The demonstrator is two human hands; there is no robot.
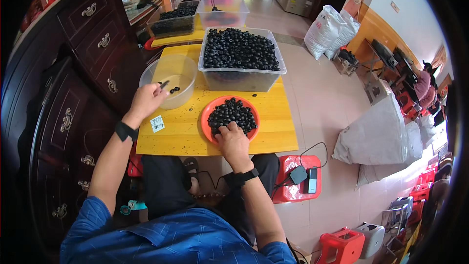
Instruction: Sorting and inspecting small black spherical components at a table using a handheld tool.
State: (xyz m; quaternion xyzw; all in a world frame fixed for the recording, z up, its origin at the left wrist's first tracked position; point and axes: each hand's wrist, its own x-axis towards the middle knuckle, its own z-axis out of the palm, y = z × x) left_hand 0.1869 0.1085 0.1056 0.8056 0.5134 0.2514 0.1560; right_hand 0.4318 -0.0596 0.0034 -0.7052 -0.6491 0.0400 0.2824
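My left hand is closed at the rim of a clear round tub, its fingers pinched on a small dark pointed tool whose exact kind I cannot make out. A few small black round pieces lie in the bottom of that tub. My right hand reaches into an orange bowl, fingers curled down among a heap of black round pieces, some showing a hole in the middle. What those fingertips grip is hidden.
Behind the bowl, a large clear bin is heaped with the same pieces. The yellow table bears dark crumbs and a white label. Dark drawers stand close on my left. A red stool with cabled devices is at right.
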